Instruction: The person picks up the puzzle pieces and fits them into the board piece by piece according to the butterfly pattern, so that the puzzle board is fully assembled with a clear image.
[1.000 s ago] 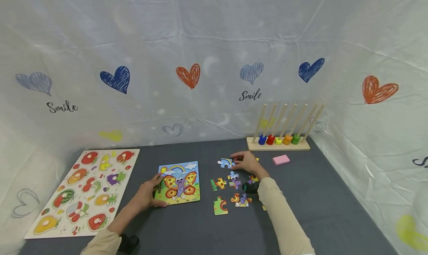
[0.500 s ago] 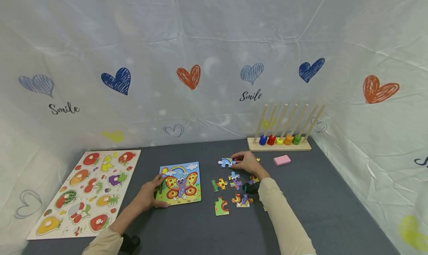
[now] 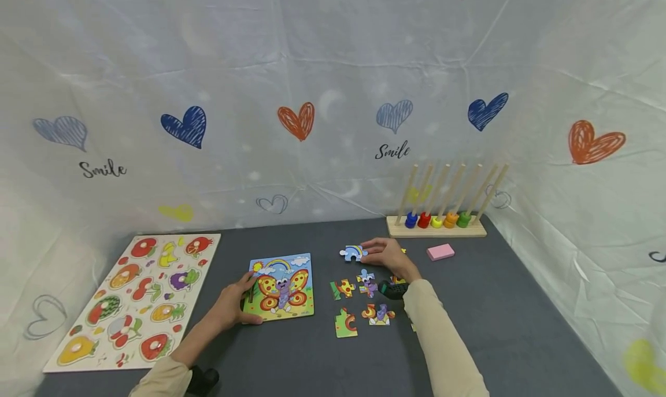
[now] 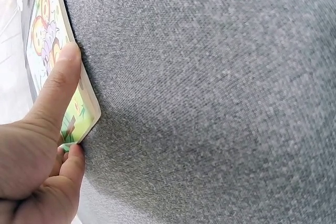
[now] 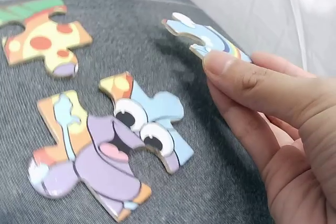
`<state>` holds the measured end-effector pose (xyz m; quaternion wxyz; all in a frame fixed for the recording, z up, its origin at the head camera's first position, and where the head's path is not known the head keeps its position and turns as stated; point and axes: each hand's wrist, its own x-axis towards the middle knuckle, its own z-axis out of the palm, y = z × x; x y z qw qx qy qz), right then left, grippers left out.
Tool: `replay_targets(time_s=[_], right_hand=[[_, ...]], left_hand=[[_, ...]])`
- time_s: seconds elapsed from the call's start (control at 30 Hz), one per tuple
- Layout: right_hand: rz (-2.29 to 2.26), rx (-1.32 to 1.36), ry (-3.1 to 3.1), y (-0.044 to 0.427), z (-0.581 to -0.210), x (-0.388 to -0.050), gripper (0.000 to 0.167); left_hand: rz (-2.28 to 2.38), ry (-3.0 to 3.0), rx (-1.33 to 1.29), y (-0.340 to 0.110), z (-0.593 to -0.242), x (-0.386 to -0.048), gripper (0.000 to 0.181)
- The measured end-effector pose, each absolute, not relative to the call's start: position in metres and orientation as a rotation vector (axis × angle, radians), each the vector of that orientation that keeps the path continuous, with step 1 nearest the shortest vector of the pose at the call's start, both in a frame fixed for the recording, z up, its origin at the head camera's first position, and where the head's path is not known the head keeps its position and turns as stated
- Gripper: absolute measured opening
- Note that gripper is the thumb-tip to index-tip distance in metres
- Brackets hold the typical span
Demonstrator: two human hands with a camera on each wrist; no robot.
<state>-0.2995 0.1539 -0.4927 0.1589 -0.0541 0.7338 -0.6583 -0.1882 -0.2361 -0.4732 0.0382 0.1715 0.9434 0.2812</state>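
Note:
My left hand (image 3: 230, 305) holds a square butterfly picture board (image 3: 283, 290) at its near left corner. In the left wrist view, the thumb (image 4: 60, 80) lies on the board's near edge and the fingers are at the corner. My right hand (image 3: 389, 255) pinches a blue rainbow jigsaw piece (image 5: 226, 43) between thumb and fingers, raised off the table in the right wrist view. Close by on the table lie a purple butterfly-face piece (image 5: 113, 156), an orange spotted wing piece (image 5: 44, 40), a green-and-red piece (image 3: 345, 323) and a purple body piece (image 3: 382, 315).
A large fruit puzzle board (image 3: 135, 299) lies at the left. A wooden peg stand (image 3: 436, 230) with coloured rings stands at the back right, with a pink block (image 3: 440, 252) in front. More pieces are partly hidden beneath the right wrist.
The view has shifted slightly. Both hands keep nearly the same place, the left on the board and the right on the rainbow piece.

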Motion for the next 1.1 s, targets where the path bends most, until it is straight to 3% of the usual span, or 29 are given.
replay_targets(time_s=[1.1], right_hand=[[-2.003, -0.496, 1.790, 0.071, -0.491, -0.300, 0.041]], left_hand=[[0.883, 2.881, 0.494, -0.233, -0.474, -0.189, 0.098]])
